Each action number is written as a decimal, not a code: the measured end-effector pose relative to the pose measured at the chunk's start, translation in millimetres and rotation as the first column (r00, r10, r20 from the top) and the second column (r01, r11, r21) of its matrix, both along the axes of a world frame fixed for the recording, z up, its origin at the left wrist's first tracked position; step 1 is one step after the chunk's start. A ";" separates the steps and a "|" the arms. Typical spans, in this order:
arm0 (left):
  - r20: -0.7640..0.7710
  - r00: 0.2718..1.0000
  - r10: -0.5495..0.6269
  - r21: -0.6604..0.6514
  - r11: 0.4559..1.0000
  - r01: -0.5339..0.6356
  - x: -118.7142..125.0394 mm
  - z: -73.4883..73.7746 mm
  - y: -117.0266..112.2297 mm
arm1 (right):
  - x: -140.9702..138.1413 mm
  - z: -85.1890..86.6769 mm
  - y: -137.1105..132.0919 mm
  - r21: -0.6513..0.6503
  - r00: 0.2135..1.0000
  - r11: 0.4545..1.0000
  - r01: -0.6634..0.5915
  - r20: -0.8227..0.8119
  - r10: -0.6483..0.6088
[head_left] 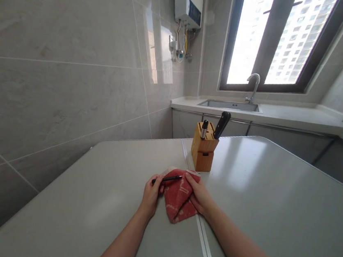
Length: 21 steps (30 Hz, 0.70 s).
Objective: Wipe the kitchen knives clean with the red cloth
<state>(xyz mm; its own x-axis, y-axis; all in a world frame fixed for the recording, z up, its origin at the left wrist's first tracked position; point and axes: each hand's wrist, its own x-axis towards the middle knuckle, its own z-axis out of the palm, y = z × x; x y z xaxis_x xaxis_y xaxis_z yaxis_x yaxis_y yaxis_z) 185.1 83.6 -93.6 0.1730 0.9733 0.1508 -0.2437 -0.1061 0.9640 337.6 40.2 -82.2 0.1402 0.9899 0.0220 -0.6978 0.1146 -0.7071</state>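
A slim black tool (172, 178), thin like a small knife, lies across the top of a red towel (178, 199) with pale markings. My left hand (151, 194) is closed on one end of the tool. Its other end reaches the fingers of my right hand (199, 194), which grips the folded towel, thumb on top. The towel hangs in a point just over the table. Right behind it stands a wooden knife block (205, 151), with a black-handled knife (222, 125) and a black-and-silver handle (204, 129) in its slots.
The pale table (119, 205) has a metal seam running through it under my hands. Beyond it are a counter (291, 112) with a sink (230, 105), a tap (253, 87) and a window. A water heater (188, 4) hangs on the tiled wall.
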 end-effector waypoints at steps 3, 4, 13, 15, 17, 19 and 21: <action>0.015 1.000 0.023 -0.011 1.000 -0.022 -0.7 -0.5 0.5 | 0.3 -0.9 0.4 0.000 1.000 1.000 -0.007 -0.005 0.007; 0.017 0.999 0.033 -0.011 0.999 -0.032 -0.9 -0.4 0.6 | 0.3 -0.6 0.3 0.001 1.000 1.000 -0.010 -0.006 0.010; 0.055 0.989 0.140 -0.041 0.990 -0.138 -0.5 2.1 0.1 | -0.4 3.1 -1.0 -0.013 1.000 1.000 0.006 -0.008 -0.006; 0.070 0.984 0.165 -0.044 0.986 -0.162 -0.4 2.4 0.3 | 0.1 2.3 -0.8 -0.013 1.000 1.000 0.002 -0.013 -0.002; 0.080 0.978 0.195 -0.052 0.980 -0.191 -0.3 2.5 0.7 | 0.6 1.1 -0.4 -0.015 1.000 1.000 -0.003 -0.014 0.003; 0.090 0.971 0.219 -0.062 0.975 -0.214 -0.3 2.3 1.4 | 0.8 0.1 0.2 -0.019 1.000 1.000 -0.001 -0.013 0.001; 0.108 0.966 0.235 -0.070 0.971 -0.228 -0.4 1.9 2.2 | 0.6 -0.3 0.6 -0.024 1.000 1.000 0.010 -0.018 -0.010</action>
